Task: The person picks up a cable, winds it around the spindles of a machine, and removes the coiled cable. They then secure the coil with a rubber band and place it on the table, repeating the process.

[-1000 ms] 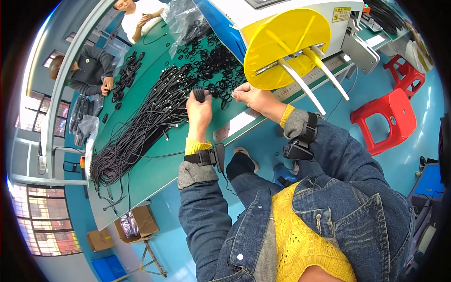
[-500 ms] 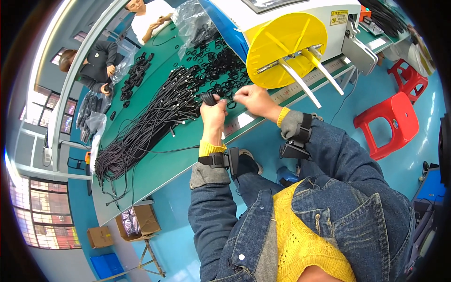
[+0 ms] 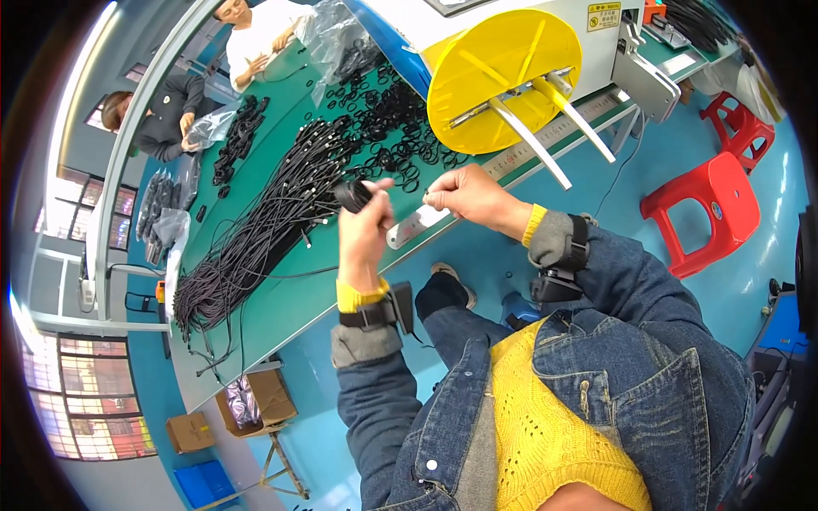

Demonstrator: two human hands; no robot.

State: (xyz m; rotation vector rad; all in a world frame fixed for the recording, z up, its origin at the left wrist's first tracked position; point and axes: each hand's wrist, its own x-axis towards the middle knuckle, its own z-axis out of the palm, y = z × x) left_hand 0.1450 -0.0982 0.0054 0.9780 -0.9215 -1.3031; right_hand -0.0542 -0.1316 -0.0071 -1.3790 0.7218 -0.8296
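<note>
Left hand (image 3: pixel 363 234) is clamped on one black coil (image 3: pixel 352 197), apparently of cable, which is held up by the near edge of the table (image 3: pixel 285 311); whether the table is touched by it cannot be told. At the right hand (image 3: pixel 477 200), near the left one but apart from it, thumb and fingertips are pinched together, and whatever may be held between them is too small to tell. For sound handling, the coil is best gripped snugly enough that no loop is let slip, yet not so hard that it is crushed, and the hands are best held close so that nothing is tugged. Beyond the coil, one long bundle of black cables (image 3: pixel 256 226) is laid along the table, its pale-tipped ends too many to be counted; beside it, black rings (image 3: pixel 388 111) are strewn, likewise uncountable. One machine (image 3: pixel 598 60) is set at the table, fitted with one yellow disc (image 3: pixel 464 94) and two rods (image 3: pixel 528 140). Across the table, two people (image 3: pixel 256 38) are seen. Farther out, two red stools (image 3: pixel 740 213) and, below the table's left end, two cardboard boxes (image 3: pixel 189 433) are counted.
</note>
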